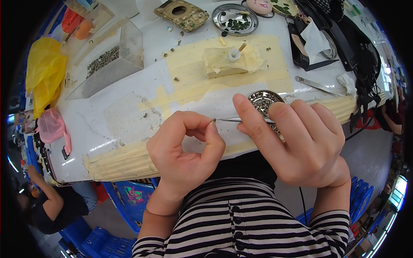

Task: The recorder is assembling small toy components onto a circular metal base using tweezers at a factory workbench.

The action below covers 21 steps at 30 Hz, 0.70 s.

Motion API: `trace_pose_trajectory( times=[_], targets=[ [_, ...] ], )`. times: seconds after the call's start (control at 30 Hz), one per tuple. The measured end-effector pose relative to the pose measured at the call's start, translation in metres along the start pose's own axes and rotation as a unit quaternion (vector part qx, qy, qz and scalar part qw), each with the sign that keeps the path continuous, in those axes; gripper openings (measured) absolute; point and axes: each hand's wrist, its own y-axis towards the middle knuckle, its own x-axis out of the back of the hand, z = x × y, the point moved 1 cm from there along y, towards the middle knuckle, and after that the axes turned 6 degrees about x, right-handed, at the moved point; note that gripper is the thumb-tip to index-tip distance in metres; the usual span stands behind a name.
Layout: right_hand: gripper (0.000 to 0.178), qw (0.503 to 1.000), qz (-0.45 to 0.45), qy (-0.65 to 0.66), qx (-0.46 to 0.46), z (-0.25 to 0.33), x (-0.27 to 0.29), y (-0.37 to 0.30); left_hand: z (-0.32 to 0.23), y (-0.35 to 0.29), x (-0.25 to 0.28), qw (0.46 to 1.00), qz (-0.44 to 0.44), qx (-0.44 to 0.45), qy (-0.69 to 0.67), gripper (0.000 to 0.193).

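My left hand point(187, 148) pinches a tiny dark piece point(213, 121) between thumb and forefinger, too small for me to name. In my right hand point(297, 142) is a pair of metal tweezers point(228, 119), its thin tips pointing left and meeting the tiny piece. Partly behind my right hand sits a round metal dish point(263, 92) with many small metallic parts in it. Beyond the hands, a block wrapped in yellowish tape point(219, 69) carries a small white cup point(234, 54) with a short stick standing in it.
At left lies a clear tray point(124, 56) of small grey parts beside a yellow bag point(45, 71). A camouflage-patterned case point(180, 15) and a metal plate point(219, 17) of dark green pieces stand at the back. Another pair of tweezers point(316, 85) and black straps point(361, 60) are right.
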Motion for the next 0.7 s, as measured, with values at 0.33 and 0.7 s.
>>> trace_pose_trajectory(
  times=[0.33, 0.7],
  targets=[
    [0.034, 0.999, -0.024, 0.014, -0.026, 0.0022, -0.0039, 0.0005, 0.0013, -0.0005, 0.0010, 0.999, -0.014, -0.025, 0.020, 0.010],
    [0.032, 0.998, -0.043, -0.047, 0.022, 0.0009, -0.0066, -0.0006, 0.0019, 0.0023, 0.0011, 1.000, -0.015, -0.006, -0.013, 0.010]
  ],
)
